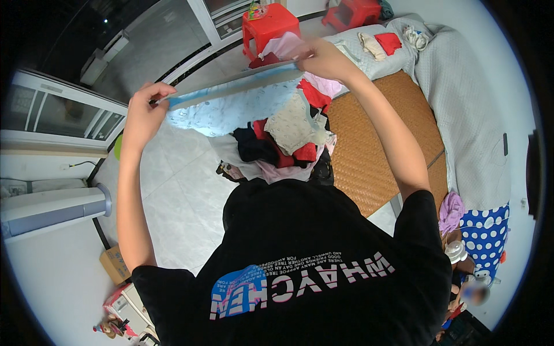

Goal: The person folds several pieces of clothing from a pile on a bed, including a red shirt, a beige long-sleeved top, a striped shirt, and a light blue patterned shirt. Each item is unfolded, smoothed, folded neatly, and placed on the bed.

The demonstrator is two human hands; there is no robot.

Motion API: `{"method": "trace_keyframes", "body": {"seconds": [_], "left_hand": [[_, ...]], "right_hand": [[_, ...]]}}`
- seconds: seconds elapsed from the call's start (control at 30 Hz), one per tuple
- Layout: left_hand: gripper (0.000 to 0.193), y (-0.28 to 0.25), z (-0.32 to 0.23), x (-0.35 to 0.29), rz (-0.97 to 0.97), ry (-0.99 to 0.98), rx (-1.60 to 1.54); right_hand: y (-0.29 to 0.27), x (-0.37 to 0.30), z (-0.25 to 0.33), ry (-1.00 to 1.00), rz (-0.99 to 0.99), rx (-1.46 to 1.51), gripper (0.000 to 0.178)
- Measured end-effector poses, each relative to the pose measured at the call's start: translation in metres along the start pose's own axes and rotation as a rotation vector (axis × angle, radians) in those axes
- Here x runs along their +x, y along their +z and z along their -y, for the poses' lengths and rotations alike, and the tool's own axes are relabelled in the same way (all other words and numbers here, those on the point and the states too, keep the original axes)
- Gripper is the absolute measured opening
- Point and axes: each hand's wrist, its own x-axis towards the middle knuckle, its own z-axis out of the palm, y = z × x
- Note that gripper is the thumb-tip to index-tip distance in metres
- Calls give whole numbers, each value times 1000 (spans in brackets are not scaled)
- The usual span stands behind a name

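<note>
A light blue garment with a small print point(236, 109) is stretched out in front of me, its band pulled into a long edge. My left hand point(147, 109) pinches the left end of that band. At the other end, my right hand point(324, 60) is closed on the band; this hand is slightly blurred. The cloth hangs from the band over a heap of clothes on my lap. In the heap are a cream printed garment point(291, 124), a black cloth point(254, 149) and red pieces point(304, 152).
A woven mat point(369, 153) covers the seat at my right, backed by a grey quilted cover point(470, 115). Folded red cloth point(388, 43) lies on the far end. A red stool point(270, 29) stands ahead. Another person point(474, 294) is at lower right.
</note>
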Motion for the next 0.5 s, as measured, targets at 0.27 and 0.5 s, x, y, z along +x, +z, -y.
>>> {"method": "trace_keyframes", "body": {"seconds": [0.27,0.5], "left_hand": [[28,23,3,-1,-36,63,-91],[30,25,13,-13,-99,-1,-62]], "right_hand": [[25,-1,22,297,114,-156,25],[50,-20,2,174,128,-117,25]]}}
